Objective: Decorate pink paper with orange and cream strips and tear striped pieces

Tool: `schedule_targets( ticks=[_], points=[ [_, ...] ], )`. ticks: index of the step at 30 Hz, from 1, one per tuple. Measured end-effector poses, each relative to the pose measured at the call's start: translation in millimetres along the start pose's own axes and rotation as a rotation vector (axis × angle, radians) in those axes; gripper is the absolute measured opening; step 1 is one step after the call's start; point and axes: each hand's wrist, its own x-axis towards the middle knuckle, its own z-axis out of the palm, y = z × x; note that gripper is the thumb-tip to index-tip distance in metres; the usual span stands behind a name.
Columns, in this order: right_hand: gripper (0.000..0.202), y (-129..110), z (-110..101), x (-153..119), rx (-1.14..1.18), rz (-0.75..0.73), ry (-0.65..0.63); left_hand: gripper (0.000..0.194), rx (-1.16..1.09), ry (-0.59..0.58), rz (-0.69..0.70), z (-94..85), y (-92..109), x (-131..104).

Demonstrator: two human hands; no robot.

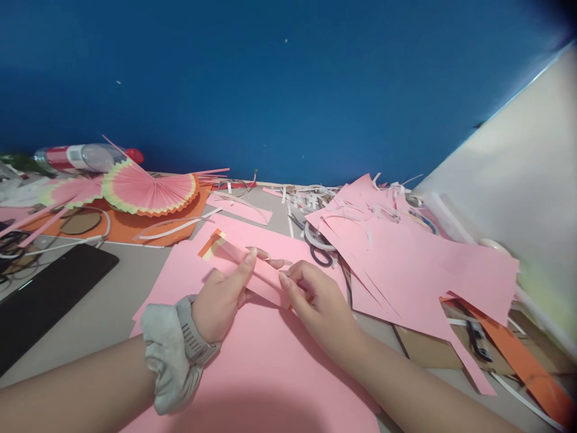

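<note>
A folded pink paper strip (265, 284) with an orange and yellow end is held up between both hands, above large pink sheets (270, 373) on the table. My left hand (228, 294) grips its middle, thumb on top and fingers beneath. At the strip's right end my right hand (311, 294) pinches the paper between thumb and fingers. A grey watch and a pale scrunchie (169, 355) circle my left wrist.
On the left are a black phone (58, 294), pleated paper fans (151, 189) and a lying bottle (85, 157). Cut pink sheets (406, 264), scissors (321, 255), paper scraps and a cutter (478, 340) lie right. A blue wall stands behind.
</note>
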Motion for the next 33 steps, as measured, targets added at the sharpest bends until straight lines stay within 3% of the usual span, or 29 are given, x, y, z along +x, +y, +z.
schedule_targets(
  ticks=[4, 14, 22, 33],
  points=[
    [0.028, -0.3, 0.5, -1.0, -0.006, 0.008, -0.029, 0.026, 0.083, 0.090, 0.027, 1.1, 1.4, -1.4],
    [0.028, -0.4, 1.6, -0.7, -0.021, 0.009, 0.011, 0.032, 0.092, 0.100, 0.018, -1.9, -0.7, -2.9],
    [0.025, 0.6, 1.9, -1.5, -0.037, 0.010, -0.001, 0.031, -0.097, -0.015, -0.004, -1.0, -5.0, 4.0],
    [0.026, -0.3, 1.3, -2.1, -0.041, 0.030, -0.046, 0.033, -0.072, -0.011, -0.006, -2.8, -4.3, 2.2]
  ],
)
